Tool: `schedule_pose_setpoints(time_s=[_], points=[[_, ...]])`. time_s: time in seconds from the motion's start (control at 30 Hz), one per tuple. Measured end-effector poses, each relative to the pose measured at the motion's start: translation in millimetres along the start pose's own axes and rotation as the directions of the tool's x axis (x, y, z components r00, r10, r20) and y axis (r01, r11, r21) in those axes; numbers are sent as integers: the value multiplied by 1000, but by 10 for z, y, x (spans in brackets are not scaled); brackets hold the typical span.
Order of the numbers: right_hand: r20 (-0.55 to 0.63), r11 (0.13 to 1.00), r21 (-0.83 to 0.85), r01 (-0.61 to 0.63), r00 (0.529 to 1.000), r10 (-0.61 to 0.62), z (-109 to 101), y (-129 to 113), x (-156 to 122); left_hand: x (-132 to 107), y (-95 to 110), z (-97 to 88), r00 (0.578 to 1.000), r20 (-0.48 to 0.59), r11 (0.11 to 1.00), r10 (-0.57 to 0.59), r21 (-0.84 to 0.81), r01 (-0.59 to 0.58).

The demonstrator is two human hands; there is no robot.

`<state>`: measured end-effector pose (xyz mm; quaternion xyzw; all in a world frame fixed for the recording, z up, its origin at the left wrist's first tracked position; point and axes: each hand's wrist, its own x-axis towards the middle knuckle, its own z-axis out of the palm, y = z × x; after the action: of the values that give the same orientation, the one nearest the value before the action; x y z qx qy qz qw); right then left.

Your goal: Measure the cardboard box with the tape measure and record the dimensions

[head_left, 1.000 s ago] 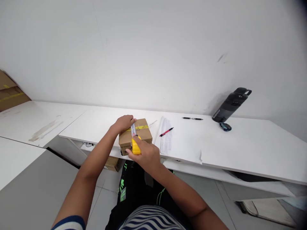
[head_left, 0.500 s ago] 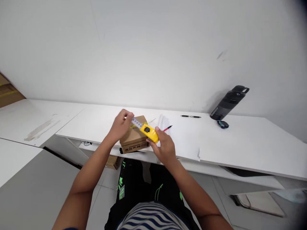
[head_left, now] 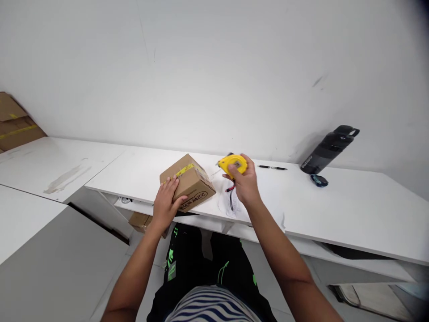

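A small brown cardboard box (head_left: 192,179) with yellow tape sits tilted near the front edge of the white desk (head_left: 351,210). My left hand (head_left: 166,202) rests on its near left corner, fingers wrapped over the edge. To the right of the box, my right hand (head_left: 246,183) is raised above the papers, closed around a yellow tape measure (head_left: 232,163). The tape blade is drawn in. A short black strap hangs below this hand.
White papers (head_left: 231,203) with a red pen partly hidden lie under my right hand. A black pen (head_left: 272,167) lies further back. A dark water bottle (head_left: 330,149) leans on the wall at right, a small dark object (head_left: 319,180) beside it. Cardboard boxes (head_left: 15,123) stand far left.
The tape measure came off the box and its blade retracted; my right hand lifted it up and to the right. My left hand moved from the box's top to its near corner, and the box turned.
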<state>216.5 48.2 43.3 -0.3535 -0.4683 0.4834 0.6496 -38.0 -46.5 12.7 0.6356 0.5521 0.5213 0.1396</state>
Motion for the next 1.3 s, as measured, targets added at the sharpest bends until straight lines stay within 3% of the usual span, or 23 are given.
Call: schedule_pose_setpoints(time_s=[0.07, 0.17, 0.3, 0.37, 0.5, 0.67, 0.8, 0.93, 1.03, 1.17, 1.3], points=[[171, 999, -31, 7, 985, -1, 212, 14, 138, -142, -129, 159, 995, -98, 999, 1, -44, -6], [435, 993, -104, 63, 900, -12, 547, 26, 291, -348, -449, 388, 958, -274, 992, -84, -112, 55], [671, 942, -263, 210, 741, 22, 883, -9, 363, -452, -772, 514, 955, -258, 981, -147, -164, 107], [738, 903, -304, 305, 675, 20, 1000, -49, 368, -385, -748, 479, 934, -311, 973, -179, -194, 122], [803, 869, -297, 396, 596, 3, 1200, -94, 353, -75, -446, 357, 901, -380, 951, -211, -293, 99], [859, 825, -280, 491, 511, -12, 1323, 15, 310, 197, -159, 363, 914, -281, 884, -292, -444, 146], [847, 817, -285, 502, 530, -30, 1230, 101, 355, 199, -70, 428, 887, -265, 851, -378, -478, 220], [822, 822, -333, 461, 569, 14, 947, 58, 454, 192, -6, 432, 842, -312, 858, -439, -423, 290], [783, 810, -382, 446, 622, 27, 603, -16, 554, 205, 22, 414, 840, -298, 854, -453, -415, 314], [720, 849, -416, 325, 688, 89, 164, -64, 703, 214, 33, 422, 837, -282, 845, -469, -418, 333], [702, 887, -392, 247, 703, 114, 22, -72, 782, 229, 59, 413, 843, -310, 870, -439, -381, 313]])
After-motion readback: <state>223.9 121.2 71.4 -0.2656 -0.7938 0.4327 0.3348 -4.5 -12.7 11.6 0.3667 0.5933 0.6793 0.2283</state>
